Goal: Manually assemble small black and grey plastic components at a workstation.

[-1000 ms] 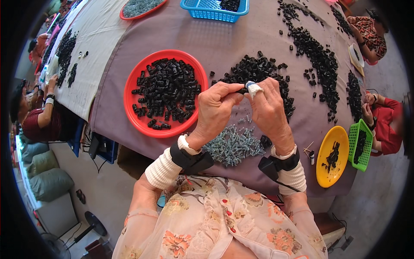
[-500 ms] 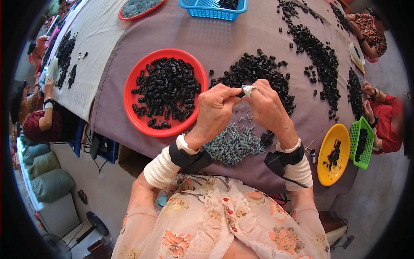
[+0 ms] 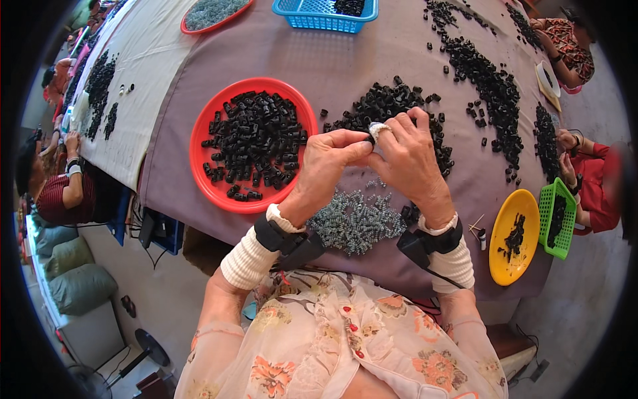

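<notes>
My left hand [image 3: 320, 166] pinches a small black plastic piece [image 3: 369, 139], possibly a cord lock, between thumb and index finger. Against the same piece press the fingers of my right hand [image 3: 413, 163], its index finger wrapped in white; they mostly hide it. Just beyond my hands lies a heap of black plastic parts [image 3: 387, 101]. Small metal springs [image 3: 355, 223] are piled between my wrists. Left of my left hand, a round red tray [image 3: 198, 163] holds many black pieces, which look like cord locks.
A yellow plate [image 3: 528, 249] and a green basket [image 3: 566, 239] with black parts stand at the right. At the far side are a blue basket [image 3: 325, 21] and a red dish of springs [image 3: 216, 13]. Several people sit around the cloth-covered table, more black parts before them.
My right hand has turned and its fingers have risen and curled over the black piece. My left hand has shifted slightly and still pinches. The trays and piles look the same.
</notes>
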`<state>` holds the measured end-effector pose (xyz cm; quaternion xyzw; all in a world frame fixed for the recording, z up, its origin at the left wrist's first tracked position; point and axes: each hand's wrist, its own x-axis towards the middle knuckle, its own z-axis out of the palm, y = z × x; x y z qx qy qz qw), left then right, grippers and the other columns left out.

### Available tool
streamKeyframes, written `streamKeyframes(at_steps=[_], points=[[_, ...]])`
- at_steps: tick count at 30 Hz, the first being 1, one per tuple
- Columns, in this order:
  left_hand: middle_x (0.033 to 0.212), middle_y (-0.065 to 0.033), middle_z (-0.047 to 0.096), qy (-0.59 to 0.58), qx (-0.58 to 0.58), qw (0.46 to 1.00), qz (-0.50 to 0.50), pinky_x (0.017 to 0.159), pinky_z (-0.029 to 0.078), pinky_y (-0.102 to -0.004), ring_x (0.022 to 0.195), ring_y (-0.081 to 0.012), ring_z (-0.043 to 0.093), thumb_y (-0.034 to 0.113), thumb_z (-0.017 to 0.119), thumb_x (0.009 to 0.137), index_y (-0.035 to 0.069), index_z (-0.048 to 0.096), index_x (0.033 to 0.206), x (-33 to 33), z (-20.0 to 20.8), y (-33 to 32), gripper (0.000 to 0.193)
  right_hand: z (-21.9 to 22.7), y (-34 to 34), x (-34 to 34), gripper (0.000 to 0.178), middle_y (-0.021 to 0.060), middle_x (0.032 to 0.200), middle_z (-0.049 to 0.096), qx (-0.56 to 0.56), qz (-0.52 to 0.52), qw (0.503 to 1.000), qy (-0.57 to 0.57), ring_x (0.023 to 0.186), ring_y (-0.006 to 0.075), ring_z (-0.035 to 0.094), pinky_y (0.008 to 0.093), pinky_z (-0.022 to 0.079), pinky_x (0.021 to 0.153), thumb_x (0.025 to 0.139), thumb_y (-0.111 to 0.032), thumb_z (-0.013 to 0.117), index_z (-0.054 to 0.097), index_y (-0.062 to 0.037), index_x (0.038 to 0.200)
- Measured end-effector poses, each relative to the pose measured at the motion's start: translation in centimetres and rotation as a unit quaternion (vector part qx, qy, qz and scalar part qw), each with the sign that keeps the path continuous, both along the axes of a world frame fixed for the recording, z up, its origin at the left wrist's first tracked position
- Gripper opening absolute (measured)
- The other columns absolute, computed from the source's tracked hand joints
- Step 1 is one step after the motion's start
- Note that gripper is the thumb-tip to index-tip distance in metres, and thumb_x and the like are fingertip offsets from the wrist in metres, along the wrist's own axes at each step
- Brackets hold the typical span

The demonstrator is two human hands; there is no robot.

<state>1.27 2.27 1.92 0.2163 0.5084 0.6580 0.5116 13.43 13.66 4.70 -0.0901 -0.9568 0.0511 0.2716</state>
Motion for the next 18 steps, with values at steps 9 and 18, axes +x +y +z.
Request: streamKeyframes(at_steps=[9,18], points=[[0.088,-0.0055,0.066,-0.049,0.001,0.999,-0.016,0.075,0.051,-0.0275,0.080,-0.0130,0.064,0.016,0.059,0.092,-0.004,0.063,0.101,-0.2,-0.4,-0.4,0.022,-0.8,-0.2,-0.1,0.028,0.0077,0.071,0.055,-0.025,0.001,0.999,0.024,0.073,0.0240,0.053,0.0413,0.038,0.082,0.071,-0.027,0.071,0.061,-0.0017,0.079],[0.086,-0.0059,0.066,-0.039,0.005,0.999,-0.027,0.072,0.050,-0.0251,0.076,-0.0117,0.063,0.013,0.059,0.092,-0.005,0.064,0.099,-0.5,-0.8,-0.2,0.020,-1.4,-0.6,0.0,0.027,0.0090,0.069,0.054,-0.020,-0.025,0.999,0.002,0.071,0.0245,0.053,0.0393,0.038,0.080,0.072,-0.026,0.071,0.058,-0.0029,0.073]])
